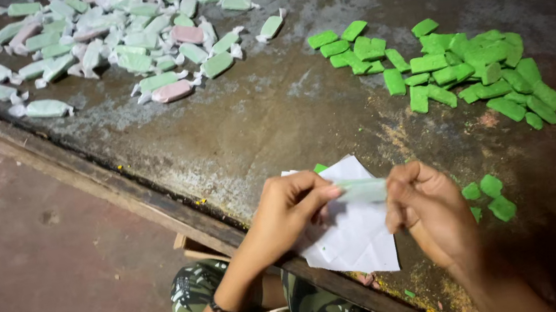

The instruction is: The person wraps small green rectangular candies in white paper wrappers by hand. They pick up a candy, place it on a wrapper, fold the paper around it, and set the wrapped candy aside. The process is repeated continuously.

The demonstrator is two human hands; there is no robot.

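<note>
Pinching both ends of a paper-wrapped green sweet, your left hand and right hand hover above the bench.

The table looks like worn, scuffed metal, matt and blotchy with a rough wooden edge. Green blocks look matt and chalky, kinda crumbly, while the wrapped sweets have thin, slightly shiny translucent paper; the paper sheets are plain white and matt.

The wrapped sweets pile runs past the top edge, blurred.
</note>
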